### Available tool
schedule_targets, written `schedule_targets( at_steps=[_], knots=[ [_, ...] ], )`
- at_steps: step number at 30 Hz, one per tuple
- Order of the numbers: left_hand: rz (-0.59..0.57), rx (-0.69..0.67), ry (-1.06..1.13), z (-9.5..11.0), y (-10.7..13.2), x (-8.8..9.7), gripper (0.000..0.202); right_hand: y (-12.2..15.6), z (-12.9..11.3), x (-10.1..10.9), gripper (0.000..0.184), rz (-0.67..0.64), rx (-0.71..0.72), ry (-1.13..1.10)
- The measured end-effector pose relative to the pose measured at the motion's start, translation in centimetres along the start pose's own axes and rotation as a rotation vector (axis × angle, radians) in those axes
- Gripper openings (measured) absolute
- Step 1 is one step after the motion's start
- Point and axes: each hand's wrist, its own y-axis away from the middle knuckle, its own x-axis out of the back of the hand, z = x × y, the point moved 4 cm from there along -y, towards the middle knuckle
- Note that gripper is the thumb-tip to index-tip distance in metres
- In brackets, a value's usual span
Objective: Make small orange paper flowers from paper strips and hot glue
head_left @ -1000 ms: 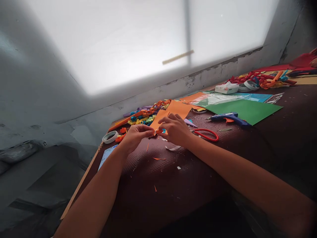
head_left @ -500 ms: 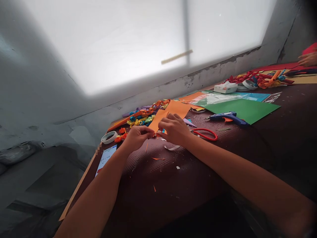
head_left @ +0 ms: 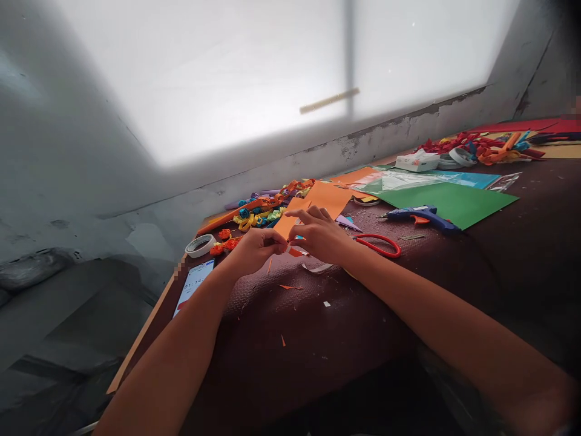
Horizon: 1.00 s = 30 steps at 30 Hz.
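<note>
Over the table, my left hand (head_left: 258,249) is closed in a pinch on the end of a small orange paper strip (head_left: 297,252) with a whitish bit at its end. My right hand (head_left: 324,235) is just beside it, index finger raised and fingers apart, with the thumb close to the strip. Behind my fingers lie orange paper sheets (head_left: 327,200). Red-handled scissors (head_left: 381,246) rest by my right wrist, their blades mostly hidden. Several orange paper flowers (head_left: 226,242) sit beyond my left hand.
A tape roll (head_left: 200,246) and a phone showing a timer (head_left: 195,281) lie at the left edge. To the right are a blue glue gun (head_left: 422,215) and a green sheet (head_left: 458,200). Paper scraps (head_left: 290,287) dot the dark table (head_left: 318,339); coloured paper pieces line the wall side.
My right index finger has lifted and my right fingers have spread away from the strip. My left hand keeps its pinch. The view has shifted slightly, and the other person's hand is no longer visible.
</note>
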Motion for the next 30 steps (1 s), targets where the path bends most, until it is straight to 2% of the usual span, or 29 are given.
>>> schedule_targets(
  at_steps=[6,12,16,19,23,27,30],
  knots=[
    [0.014,-0.009,0.035,0.2,0.1,0.2,0.01,0.0,0.5,-0.3,0.017,-0.034,-0.064,-0.116],
    [0.031,-0.028,0.092,0.1,0.2,-0.1,0.01,0.0,0.5,-0.5,0.016,-0.051,-0.065,-0.16],
    [0.078,-0.06,0.147,-0.1,0.2,-0.1,0.02,0.0,0.9,-0.5,0.016,-0.045,-0.099,-0.252],
    [0.119,-0.093,0.167,-0.2,0.2,0.1,0.02,-0.1,1.1,-0.3,0.017,-0.031,-0.127,-0.301],
    [0.165,-0.159,0.071,0.0,0.3,0.4,0.015,-0.2,1.3,-0.1,0.03,-0.011,-0.138,-0.371],
    [0.149,-0.153,-0.008,0.4,0.5,0.3,0.012,-0.3,1.7,-0.4,0.02,-0.047,-0.127,-0.421],
    [0.161,-0.212,-0.024,0.9,0.6,0.2,0.011,-0.2,1.8,-0.6,0.019,-0.069,-0.113,-0.425]
  ],
)
